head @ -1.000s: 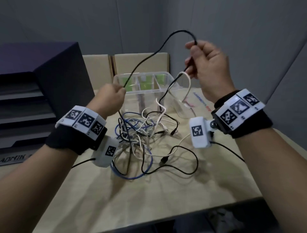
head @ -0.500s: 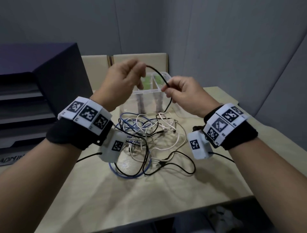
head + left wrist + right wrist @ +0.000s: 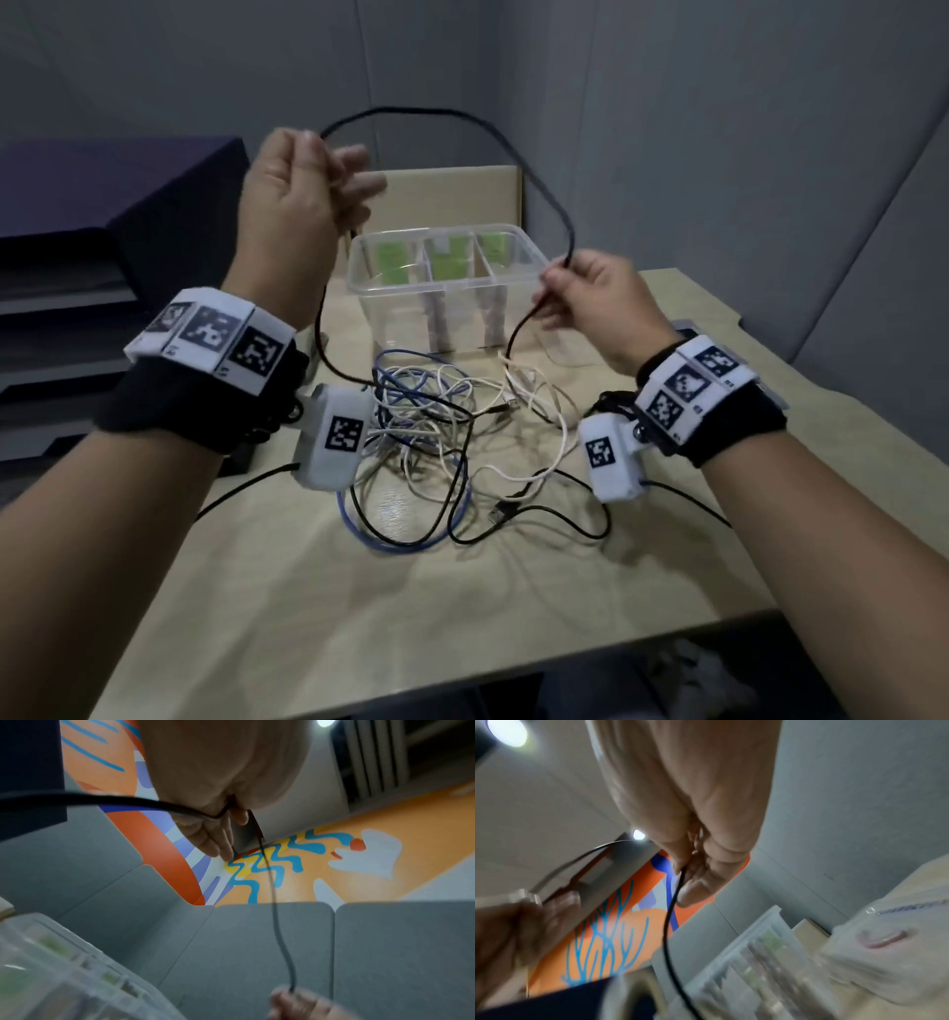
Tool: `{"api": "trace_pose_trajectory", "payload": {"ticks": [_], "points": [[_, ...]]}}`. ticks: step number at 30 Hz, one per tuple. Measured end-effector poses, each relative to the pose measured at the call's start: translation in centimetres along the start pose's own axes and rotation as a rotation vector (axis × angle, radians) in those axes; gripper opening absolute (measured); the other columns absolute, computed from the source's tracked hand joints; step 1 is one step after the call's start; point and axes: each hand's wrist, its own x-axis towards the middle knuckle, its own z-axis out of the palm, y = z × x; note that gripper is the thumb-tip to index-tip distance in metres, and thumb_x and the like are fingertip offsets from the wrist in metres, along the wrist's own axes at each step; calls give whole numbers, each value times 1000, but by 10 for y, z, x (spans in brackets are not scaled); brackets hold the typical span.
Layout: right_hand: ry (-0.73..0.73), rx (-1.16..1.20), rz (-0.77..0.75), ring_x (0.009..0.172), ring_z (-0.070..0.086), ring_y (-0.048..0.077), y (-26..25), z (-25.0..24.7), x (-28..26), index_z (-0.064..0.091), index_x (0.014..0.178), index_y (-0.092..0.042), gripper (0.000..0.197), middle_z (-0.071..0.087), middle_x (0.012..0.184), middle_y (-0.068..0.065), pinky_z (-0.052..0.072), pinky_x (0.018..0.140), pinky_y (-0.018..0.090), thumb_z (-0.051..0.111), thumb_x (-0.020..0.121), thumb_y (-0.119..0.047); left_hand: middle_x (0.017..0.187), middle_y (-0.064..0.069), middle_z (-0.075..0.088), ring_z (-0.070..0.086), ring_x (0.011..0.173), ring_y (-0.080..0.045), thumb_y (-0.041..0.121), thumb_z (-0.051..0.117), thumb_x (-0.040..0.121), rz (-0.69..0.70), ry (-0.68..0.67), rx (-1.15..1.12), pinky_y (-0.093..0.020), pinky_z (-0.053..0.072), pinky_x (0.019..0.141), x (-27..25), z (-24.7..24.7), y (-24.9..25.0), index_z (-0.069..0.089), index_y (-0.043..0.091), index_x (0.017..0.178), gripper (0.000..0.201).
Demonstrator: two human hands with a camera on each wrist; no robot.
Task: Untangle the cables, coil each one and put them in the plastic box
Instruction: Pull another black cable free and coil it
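Observation:
A black cable [image 3: 534, 174] arcs high between both hands. My left hand [image 3: 308, 180] is raised above the table and pinches one part of it, seen close up as the black cable [image 3: 275, 902] running from the curled fingers [image 3: 218, 833]. My right hand [image 3: 580, 293] is lower, beside the plastic box [image 3: 534, 267], and pinches the black cable [image 3: 670, 923] between thumb and finger. Below it the cable drops into a tangle of white, blue and black cables [image 3: 431, 426] on the table. The clear box has dividers and green labels inside.
A dark cabinet with shelves [image 3: 118, 231] stands at the left. Grey partition panels [image 3: 719, 154] close the back and right. A clear lid [image 3: 570, 349] lies right of the box. The beige table [image 3: 411, 616] runs to its front edge near me.
The hands were close together over the box half a second ago. Now they have drawn apart: the left rose up and left, the right moved right and down, stretching a big loop of black cable.

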Motion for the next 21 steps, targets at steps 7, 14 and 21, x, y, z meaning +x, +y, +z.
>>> {"api": "trace_pose_trajectory", "payload": {"ticks": [7, 14, 21], "points": [[109, -106, -222, 52, 52, 0, -26, -14, 5, 64, 85, -17, 19, 60, 68, 1, 40, 49, 12, 52, 95, -7, 144, -11, 41, 46, 126, -25, 19, 41, 98, -214, -208, 853, -37, 38, 103, -15, 3, -25, 28, 15, 145, 49], [-80, -265, -297, 71, 56, 3, -27, 4, -5, 71, 96, -23, 14, 64, 74, -13, 46, 77, 18, 62, 91, -14, 148, 0, 37, 29, 138, -14, 41, 44, 96, 307, -476, 1059, -44, 14, 115, -25, 27, -11, 34, 27, 143, 49], [-121, -433, -224, 58, 52, -10, -16, 6, -8, 69, 89, -16, 10, 60, 69, -15, 40, 62, 5, 60, 92, -13, 63, -1, 62, 63, 61, -23, 21, 38, 101, 18, -478, 408, -32, 49, 61, -30, 34, -10, 56, 17, 87, 23]]}}
